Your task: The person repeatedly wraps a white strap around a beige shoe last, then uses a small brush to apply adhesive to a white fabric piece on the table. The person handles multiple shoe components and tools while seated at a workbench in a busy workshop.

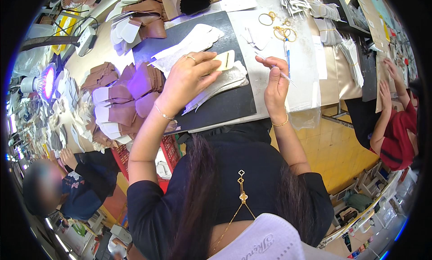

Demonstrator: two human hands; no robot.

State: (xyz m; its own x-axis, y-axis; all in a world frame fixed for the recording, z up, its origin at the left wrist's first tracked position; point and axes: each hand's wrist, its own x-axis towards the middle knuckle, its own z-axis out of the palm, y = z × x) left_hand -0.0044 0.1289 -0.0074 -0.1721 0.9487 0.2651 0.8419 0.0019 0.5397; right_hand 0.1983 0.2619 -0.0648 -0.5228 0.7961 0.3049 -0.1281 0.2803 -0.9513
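Observation:
My left hand (191, 73) reaches over the black mat (234, 105) and grips a small cream slotted template (227, 60) at its fingertips. Under it lies a stack of pale shaped pieces (231, 78); a second white stack (200, 37) lies just beyond. Raised right of the mat, my right hand (275, 82) is closed round a slim silver-white pen (287, 77), its ends showing either side of the fingers. A blue pen-like stick (288, 57) lies on the table behind that hand.
Brown and white leather pieces (123, 100) are piled left of the mat. Yellow rubber bands (284, 33) and a few white pieces (257, 38) lie at the far right. Bundled strips (328, 30) sit beyond. A red crate (168, 154) stands below the edge; people work at both sides.

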